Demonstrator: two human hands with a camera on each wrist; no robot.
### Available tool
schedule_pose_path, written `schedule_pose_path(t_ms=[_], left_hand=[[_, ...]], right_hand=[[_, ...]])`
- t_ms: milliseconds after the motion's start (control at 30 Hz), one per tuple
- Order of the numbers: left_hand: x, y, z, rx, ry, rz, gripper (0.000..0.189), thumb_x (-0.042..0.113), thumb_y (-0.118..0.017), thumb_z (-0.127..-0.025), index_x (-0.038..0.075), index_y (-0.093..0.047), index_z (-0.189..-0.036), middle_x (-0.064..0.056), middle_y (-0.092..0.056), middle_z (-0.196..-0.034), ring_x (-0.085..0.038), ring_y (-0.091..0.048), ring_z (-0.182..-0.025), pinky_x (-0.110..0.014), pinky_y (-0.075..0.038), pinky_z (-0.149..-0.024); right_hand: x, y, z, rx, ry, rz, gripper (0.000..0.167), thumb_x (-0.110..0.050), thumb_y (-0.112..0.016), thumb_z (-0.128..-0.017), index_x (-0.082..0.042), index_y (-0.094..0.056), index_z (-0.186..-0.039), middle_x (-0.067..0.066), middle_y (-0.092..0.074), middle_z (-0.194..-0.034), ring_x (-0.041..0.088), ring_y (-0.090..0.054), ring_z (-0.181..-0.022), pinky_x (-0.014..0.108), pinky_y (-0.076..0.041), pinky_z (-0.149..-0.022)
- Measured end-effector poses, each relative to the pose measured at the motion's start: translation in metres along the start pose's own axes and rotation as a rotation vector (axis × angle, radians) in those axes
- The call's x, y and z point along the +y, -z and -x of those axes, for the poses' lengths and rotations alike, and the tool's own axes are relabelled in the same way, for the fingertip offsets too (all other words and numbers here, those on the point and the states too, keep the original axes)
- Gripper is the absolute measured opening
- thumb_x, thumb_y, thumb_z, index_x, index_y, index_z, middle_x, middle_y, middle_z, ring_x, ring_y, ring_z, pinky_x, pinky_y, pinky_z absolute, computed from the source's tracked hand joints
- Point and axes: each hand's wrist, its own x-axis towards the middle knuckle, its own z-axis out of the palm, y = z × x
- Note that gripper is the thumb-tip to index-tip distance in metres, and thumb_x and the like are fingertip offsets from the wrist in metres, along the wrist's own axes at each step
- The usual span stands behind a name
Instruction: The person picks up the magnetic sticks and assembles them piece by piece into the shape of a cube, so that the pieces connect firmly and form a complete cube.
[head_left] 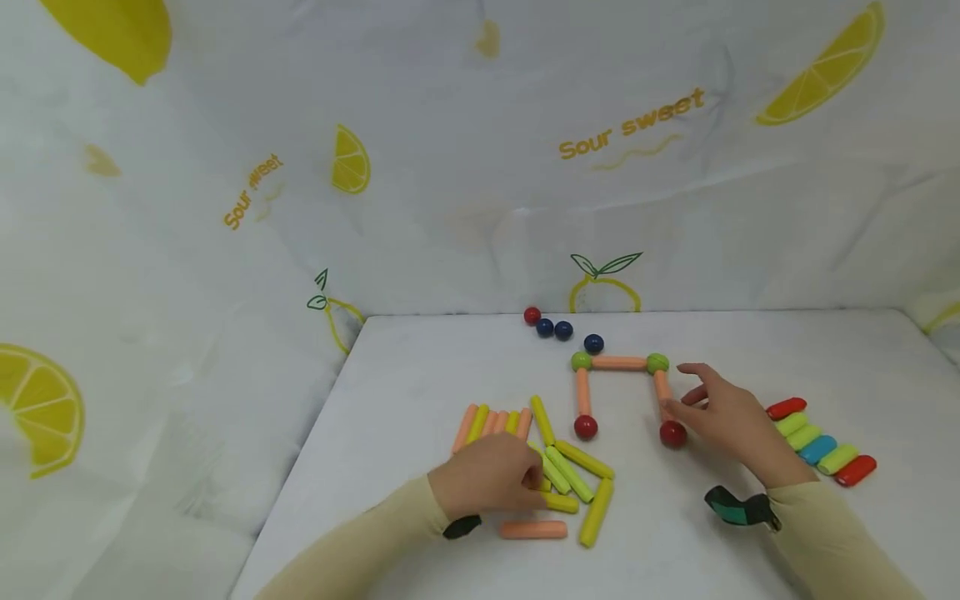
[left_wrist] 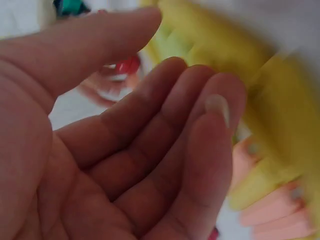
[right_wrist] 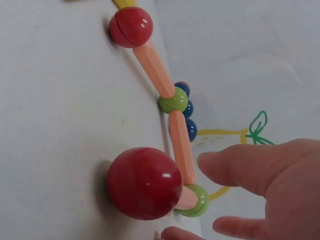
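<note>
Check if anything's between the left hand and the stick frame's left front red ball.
Yes: loose yellow sticks and light green sticks lie flat on the table between the left hand and that red ball. They're low, so a lifted hand could probably pass over them.
</note>
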Motion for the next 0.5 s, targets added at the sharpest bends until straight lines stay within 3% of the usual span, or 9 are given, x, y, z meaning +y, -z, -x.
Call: schedule_pose_path(t_ms=[100, 267, 400, 500], left_hand=[[0.004, -0.017, 0.016, -0.066, 0.014, -0.072, 0.023, 0.037, -0.085, -0.092, 0.024, -0.071, -0.079, 0.013, -0.052, -0.062, -0.003, -0.048, -0.059, -0.019, -0.040, -0.054], [0.013, -0.028, 0.020, -0.035, -0.014, -0.187, 0.027, 0.037, -0.085, -0.093, 0.023, -0.070, -0.075, 0.012, -0.048, -0.060, -0.005, -0.046, -0.056, -0.020, -0.037, -0.052], [0.015, -0.025, 0.018, -0.051, -0.056, -0.235, 0.028, 0.032, -0.082, -0.096, 0.025, -0.069, -0.072, 0.014, -0.051, -0.062, -0.004, -0.047, -0.056, -0.019, -0.037, -0.051], [0.015, -0.012, 0.012, -0.081, -0.091, -0.157, 0.026, 0.034, -0.079, -0.098, 0.027, -0.072, -0.074, 0.016, -0.054, -0.063, -0.002, -0.049, -0.058, -0.018, -0.039, -0.053]], right_hand=[[0.005, 0.004, 0.000, -0.030, -0.043, -0.009, 0.090, -0.051, -0.069, -0.102, 0.007, -0.032, -0.159, 0.033, -0.066, -0.128, 0.040, -0.066, -0.103, 0.047, -0.062, -0.078], [0.011, 0.003, -0.002, -0.045, -0.039, -0.021, 0.077, -0.046, -0.068, -0.103, 0.010, -0.046, -0.151, 0.030, -0.069, -0.121, 0.036, -0.065, -0.099, 0.040, -0.059, -0.075], [0.011, -0.004, -0.007, -0.059, -0.023, -0.051, 0.072, -0.044, -0.069, -0.103, 0.010, -0.051, -0.148, 0.026, -0.070, -0.118, 0.033, -0.064, -0.098, 0.038, -0.058, -0.076], [0.010, -0.008, -0.011, -0.071, -0.027, -0.056, 0.072, -0.043, -0.070, -0.103, 0.010, -0.051, -0.148, 0.025, -0.070, -0.116, 0.032, -0.063, -0.097, 0.036, -0.057, -0.074]])
